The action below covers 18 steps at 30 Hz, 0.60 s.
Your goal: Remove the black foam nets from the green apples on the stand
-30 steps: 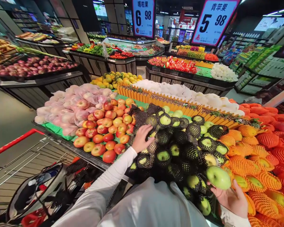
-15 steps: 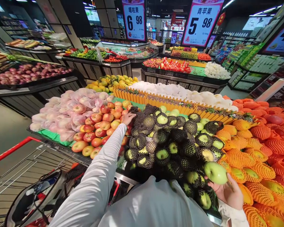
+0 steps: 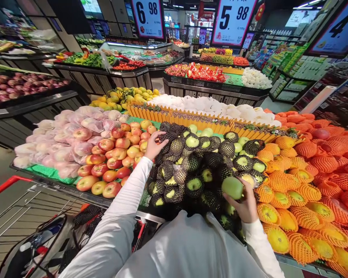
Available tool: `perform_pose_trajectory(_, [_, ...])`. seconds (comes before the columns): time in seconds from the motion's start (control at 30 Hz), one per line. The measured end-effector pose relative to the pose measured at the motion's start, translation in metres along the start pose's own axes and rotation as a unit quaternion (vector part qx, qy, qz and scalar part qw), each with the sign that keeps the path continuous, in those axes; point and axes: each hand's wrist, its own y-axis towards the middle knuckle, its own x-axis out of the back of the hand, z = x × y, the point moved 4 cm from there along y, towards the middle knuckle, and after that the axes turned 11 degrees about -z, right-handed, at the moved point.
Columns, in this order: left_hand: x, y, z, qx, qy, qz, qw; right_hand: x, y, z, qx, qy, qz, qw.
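Note:
A bare green apple (image 3: 232, 188) is held in my right hand (image 3: 248, 204), with the thumb and fingers around its right side. It is above several green apples in black foam nets (image 3: 194, 184). My left hand (image 3: 155, 146) reaches to the back of the display, its thumb and fingers apart. Its fingertips are at the edge of a heap of dark netting (image 3: 170, 129); whether they touch it I cannot tell. Just left of that hand are loose red-yellow apples (image 3: 118, 153).
Orange-netted fruit (image 3: 303, 197) fills the right side. Pale bagged fruit (image 3: 75, 135) lies at the left. An orange picket divider (image 3: 197, 117) runs behind the apples. A shopping cart (image 3: 26, 208) with a bag inside stands at lower left. Price screens (image 3: 233, 21) hang above.
My right hand has carried the green apple leftward and up, from beside the orange-netted fruit to over the netted green apples. My left hand's fingers have spread at the dark netting. The view has shifted.

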Motion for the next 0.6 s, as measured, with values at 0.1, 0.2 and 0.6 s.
perform_pose_trajectory(0.1, [0.004,-0.011,-0.030,-0.048,-0.004,0.051,0.998,-0.035,-0.002,0.007,0.152,-0.124,0.083,0.977])
perform_pose_trajectory(0.2, [0.015,-0.013,-0.051,-0.078,-0.024,0.052,0.995,-0.062,-0.003,-0.004,0.178,-0.194,0.174,0.949])
perform_pose_trajectory(0.6, [0.016,-0.020,0.027,0.056,0.083,0.072,0.992,-0.071,-0.006,-0.025,0.218,-0.252,0.177,0.926])
